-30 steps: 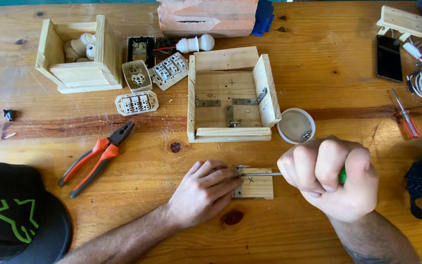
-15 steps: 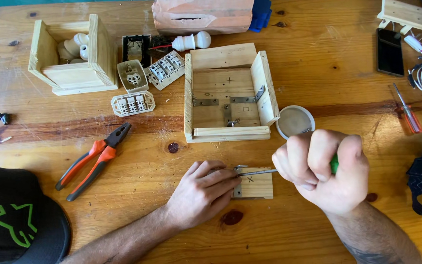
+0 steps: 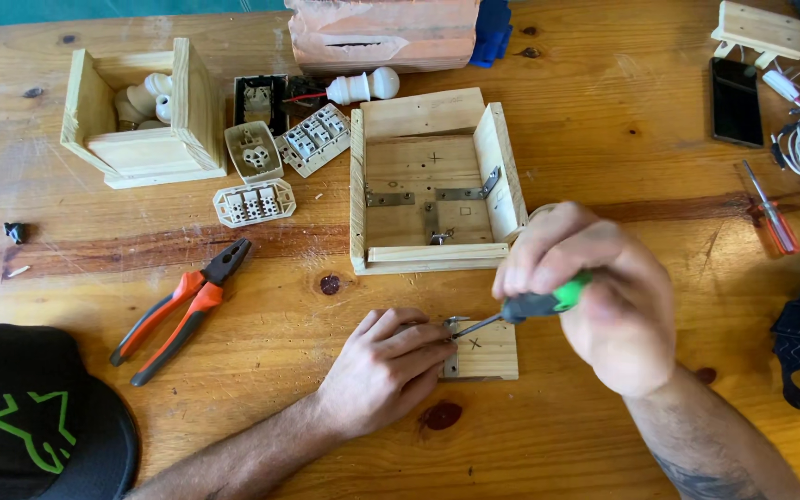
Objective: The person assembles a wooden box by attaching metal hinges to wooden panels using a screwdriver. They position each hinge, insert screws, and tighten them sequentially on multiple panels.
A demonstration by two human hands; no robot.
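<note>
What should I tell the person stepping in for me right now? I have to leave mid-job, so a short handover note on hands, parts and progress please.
Left hand: flat on the table, fingertips pinning a small metal bracket at the edge of the small wooden block.
Right hand: gripping a green-handled screwdriver, tip at the bracket.
Nearby: open wooden box with metal brackets already inside, just above; orange-handled pliers to the left.
Done: block is marked with a cross, bracket positioned.
Left: whether the screw is seated cannot be seen, so check it before letting go.
</note>
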